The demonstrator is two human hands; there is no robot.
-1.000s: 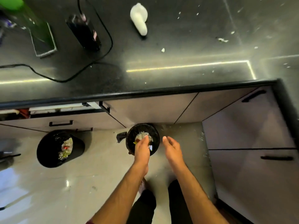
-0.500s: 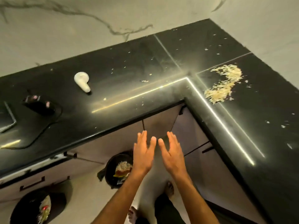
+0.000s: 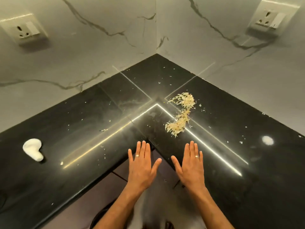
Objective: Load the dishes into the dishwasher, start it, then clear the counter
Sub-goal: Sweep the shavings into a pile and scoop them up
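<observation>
Lying beyond both hands [image 3: 165, 166]: scraps [image 3: 180, 116].

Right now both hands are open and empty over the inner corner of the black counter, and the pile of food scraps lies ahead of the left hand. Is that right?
Not quite. The head view shows the pile of food scraps ahead of the right hand, not the left hand. The rest holds: both hands are open and empty over the inner corner of the black counter.
</observation>
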